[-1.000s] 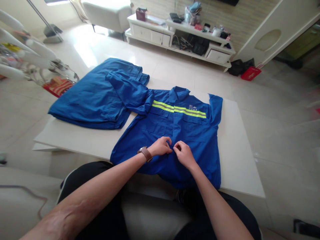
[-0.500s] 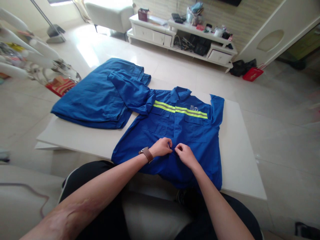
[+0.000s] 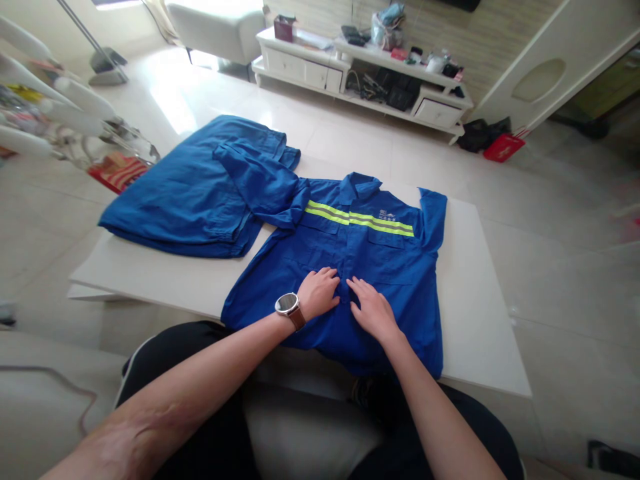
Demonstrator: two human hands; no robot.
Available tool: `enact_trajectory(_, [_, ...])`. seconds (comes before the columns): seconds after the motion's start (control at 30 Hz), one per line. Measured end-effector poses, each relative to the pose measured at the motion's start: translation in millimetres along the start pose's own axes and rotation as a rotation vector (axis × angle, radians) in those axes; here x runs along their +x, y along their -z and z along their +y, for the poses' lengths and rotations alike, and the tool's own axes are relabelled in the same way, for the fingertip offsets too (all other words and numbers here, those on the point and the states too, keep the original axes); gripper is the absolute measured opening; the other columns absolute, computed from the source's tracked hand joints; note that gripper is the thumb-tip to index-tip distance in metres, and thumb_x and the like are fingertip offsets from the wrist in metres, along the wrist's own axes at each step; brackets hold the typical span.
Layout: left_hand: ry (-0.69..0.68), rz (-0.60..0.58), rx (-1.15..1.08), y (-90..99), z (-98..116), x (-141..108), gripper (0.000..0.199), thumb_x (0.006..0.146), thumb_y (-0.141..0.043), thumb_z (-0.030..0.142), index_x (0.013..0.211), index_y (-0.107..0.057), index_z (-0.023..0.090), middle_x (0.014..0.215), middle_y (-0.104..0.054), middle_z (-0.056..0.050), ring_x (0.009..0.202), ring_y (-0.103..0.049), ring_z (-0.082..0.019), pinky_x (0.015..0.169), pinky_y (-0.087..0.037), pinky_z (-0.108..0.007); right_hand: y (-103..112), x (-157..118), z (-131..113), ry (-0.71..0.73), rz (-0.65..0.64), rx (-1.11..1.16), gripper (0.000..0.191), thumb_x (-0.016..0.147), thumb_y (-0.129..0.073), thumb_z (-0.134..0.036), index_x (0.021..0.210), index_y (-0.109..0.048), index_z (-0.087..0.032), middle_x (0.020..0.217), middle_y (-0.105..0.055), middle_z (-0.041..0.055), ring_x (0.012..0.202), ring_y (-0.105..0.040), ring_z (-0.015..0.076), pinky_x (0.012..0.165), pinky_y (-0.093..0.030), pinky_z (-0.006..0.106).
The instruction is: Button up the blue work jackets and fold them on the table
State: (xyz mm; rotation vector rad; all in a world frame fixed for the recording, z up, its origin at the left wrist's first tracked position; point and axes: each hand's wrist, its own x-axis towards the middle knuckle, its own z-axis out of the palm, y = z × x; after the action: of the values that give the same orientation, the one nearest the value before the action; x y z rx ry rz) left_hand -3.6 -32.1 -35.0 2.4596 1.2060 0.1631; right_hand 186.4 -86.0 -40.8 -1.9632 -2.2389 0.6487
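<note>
A blue work jacket (image 3: 320,257) lies spread front up on the white table (image 3: 483,307), its collar away from me. A yellow-green reflective stripe (image 3: 383,224) crosses its chest, with small white lettering above on the right. My left hand (image 3: 320,292), wearing a watch (image 3: 288,305) on a brown strap, rests palm down just left of the front placket, fingers stretched out. On the placket's other side, my right hand (image 3: 371,307) lies on the cloth with its fingers apart. Neither hand grips anything I can see. The jacket's lower edge hangs over the near table edge.
More blue clothing (image 3: 175,193) is piled on the table's left part, touching the jacket's left sleeve. Beyond the table stand a low white TV cabinet (image 3: 300,67) and a pale armchair (image 3: 217,33). A red bag (image 3: 503,147) sits on the floor at right.
Both hands have gone from pinched fingers at the placket to flattened, spread fingers on the cloth. The left wrist has turned so the watch face shows. The jacket lies as before.
</note>
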Motion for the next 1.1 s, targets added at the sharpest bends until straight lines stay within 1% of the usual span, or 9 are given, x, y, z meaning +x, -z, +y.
enact_trajectory(0.07, [0.009, -0.028, 0.007, 3.4, 1, 0, 0.022, 0.089, -0.061, 0.028, 0.102, -0.074, 0.016, 0.121, -0.069, -0.016, 0.120, -0.060, -0.031, 0.095, -0.048, -0.042, 5, -1, -3, 0.000, 0.005, -0.021, 0.061, 0.093, -0.056, -0.019, 0.153, -0.049, -0.025, 0.149, -0.059, 0.0118, 0.135, -0.056, 0.0277, 0.108, -0.048, 0.042])
enact_trajectory(0.17, [0.045, -0.058, -0.008, 8.1, 6, 0, 0.021, 0.088, -0.059, 0.024, 0.087, -0.077, 0.013, 0.100, -0.073, -0.019, 0.102, -0.067, -0.031, 0.090, -0.048, -0.041, 12, -4, -13, -0.037, -0.006, -0.067, 0.054, 0.093, -0.061, -0.027, 0.147, -0.057, -0.027, 0.117, -0.076, 0.0134, 0.105, -0.071, 0.0284, 0.091, -0.053, 0.039])
enact_trajectory(0.3, [0.093, -0.095, -0.048, 8.7, 8, 1, 0.020, 0.087, -0.058, 0.023, 0.080, -0.075, 0.015, 0.086, -0.073, -0.017, 0.089, -0.069, -0.029, 0.086, -0.047, -0.040, 14, -6, -20, -0.056, -0.045, -0.108, 0.033, 0.096, -0.058, -0.032, 0.126, -0.070, -0.028, 0.090, -0.077, 0.0107, 0.085, -0.071, 0.0276, 0.079, -0.051, 0.037])
enact_trajectory(0.37, [0.095, -0.087, -0.061, 7.4, 5, 1, 0.017, 0.088, -0.058, 0.021, 0.084, -0.074, 0.016, 0.091, -0.072, -0.015, 0.092, -0.068, -0.029, 0.084, -0.047, -0.039, 13, -5, -19, -0.006, -0.047, -0.055, 0.032, 0.097, -0.056, -0.030, 0.125, -0.070, -0.028, 0.096, -0.076, 0.0093, 0.090, -0.070, 0.0261, 0.081, -0.050, 0.035])
enact_trajectory(0.47, [0.096, -0.042, -0.035, 5.8, -1, 2, 0.014, 0.088, -0.059, 0.020, 0.095, -0.071, 0.018, 0.106, -0.070, -0.014, 0.103, -0.064, -0.029, 0.086, -0.048, -0.038, 11, -4, -15, 0.097, -0.009, -0.004, 0.044, 0.096, -0.053, -0.022, 0.139, -0.062, -0.026, 0.116, -0.070, 0.0093, 0.106, -0.064, 0.0237, 0.091, -0.049, 0.032])
enact_trajectory(0.6, [0.134, -0.076, 0.023, 5.2, -4, 3, 0.016, 0.088, -0.063, 0.023, 0.103, -0.067, 0.018, 0.111, -0.066, -0.012, 0.105, -0.062, -0.028, 0.086, -0.050, -0.038, 5, -5, -13, 0.169, -0.026, -0.145, 0.061, 0.095, -0.047, -0.015, 0.154, -0.049, -0.032, 0.122, -0.062, 0.0093, 0.107, -0.058, 0.0240, 0.090, -0.049, 0.033])
enact_trajectory(0.73, [0.132, -0.104, 0.029, 7.2, -4, 3, 0.022, 0.088, -0.069, 0.026, 0.108, -0.064, 0.018, 0.119, -0.061, -0.013, 0.108, -0.060, -0.028, 0.084, -0.051, -0.037, 0, -6, -15, 0.166, -0.029, -0.221, 0.054, 0.096, -0.043, -0.013, 0.145, -0.059, -0.031, 0.123, -0.061, 0.0113, 0.104, -0.056, 0.0262, 0.085, -0.049, 0.035])
enact_trajectory(0.9, [0.082, -0.040, 0.014, 6.7, -4, 4, 0.027, 0.086, -0.072, 0.023, 0.111, -0.064, 0.020, 0.129, -0.057, -0.014, 0.118, -0.054, -0.029, 0.089, -0.052, -0.038, 3, -2, -17, 0.082, 0.004, -0.091, 0.044, 0.095, -0.044, -0.012, 0.134, -0.060, -0.025, 0.118, -0.064, 0.0101, 0.103, -0.060, 0.0237, 0.082, -0.049, 0.031])
enact_trajectory(1.1, [0.137, -0.031, -0.322, -13.5, -11, 13, 0.020, 0.086, -0.065, 0.021, 0.105, -0.073, 0.018, 0.109, -0.066, -0.011, 0.101, -0.063, -0.024, 0.091, -0.053, -0.034, 6, 1, -18, 0.013, 0.083, 0.012, 0.024, 0.096, -0.046, -0.017, 0.114, -0.060, -0.025, 0.112, -0.066, 0.0079, 0.105, -0.061, 0.0235, 0.084, -0.047, 0.031])
